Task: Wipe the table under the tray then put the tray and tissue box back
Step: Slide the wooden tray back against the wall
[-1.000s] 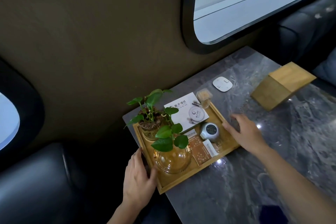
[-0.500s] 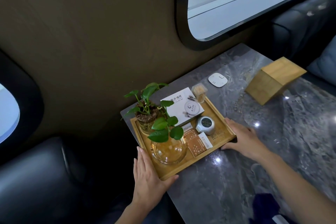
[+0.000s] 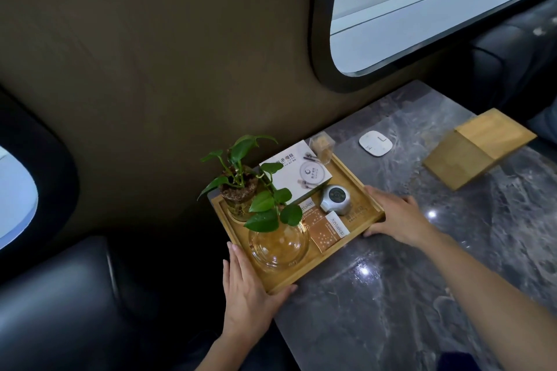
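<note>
Both hands are out in front of me. My left hand (image 3: 247,295) sits low, palm in and fingers (image 3: 233,262) flat and straight, thumb hooked round to the right. My right hand (image 3: 394,215) reaches further forward on a bare forearm, fingers curled over, thumb tucked underneath.

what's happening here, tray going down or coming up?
Can't tell direction from this frame alone. A person grips the wooden tray at both ends: left hand on the near corner, right hand on the far end. The tray sits by the wall at the table edge, loaded with a plant, a glass bowl, a white box and small packets. The tissue box stands apart to the right, not yet put back.
</note>
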Demonstrator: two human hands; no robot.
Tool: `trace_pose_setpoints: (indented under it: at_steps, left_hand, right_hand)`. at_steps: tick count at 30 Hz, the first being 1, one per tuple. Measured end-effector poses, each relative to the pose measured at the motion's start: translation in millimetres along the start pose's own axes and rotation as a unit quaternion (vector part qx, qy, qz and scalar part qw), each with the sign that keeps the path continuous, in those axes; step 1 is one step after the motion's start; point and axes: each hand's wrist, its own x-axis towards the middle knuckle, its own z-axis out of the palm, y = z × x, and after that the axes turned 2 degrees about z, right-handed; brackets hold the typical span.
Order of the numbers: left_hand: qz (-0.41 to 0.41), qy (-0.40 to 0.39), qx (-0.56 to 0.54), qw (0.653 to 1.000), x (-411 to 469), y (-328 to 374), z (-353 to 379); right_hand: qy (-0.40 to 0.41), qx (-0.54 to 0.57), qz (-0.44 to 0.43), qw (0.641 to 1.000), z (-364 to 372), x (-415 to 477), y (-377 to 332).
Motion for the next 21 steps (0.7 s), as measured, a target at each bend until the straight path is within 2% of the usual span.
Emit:
trace_pose_setpoints:
  at_steps: [4, 10, 21]
  left_hand:
    - [-0.015, 0.018, -0.007, 1.000, 15, -4, -7]
    - [-0.029, 0.009, -0.008, 1.000, 37, -8, -18]
    - [-0.043, -0.015, -0.005, 0.999, 38, -6, -24]
  right_hand:
    - [-0.011, 0.004, -0.004, 1.000, -1, 22, -10]
    - [-0.013, 0.027, 0.022, 0.999, 3, 43, -19]
    - [-0.018, 0.012, 0.001, 1.000, 2, 44, -24]
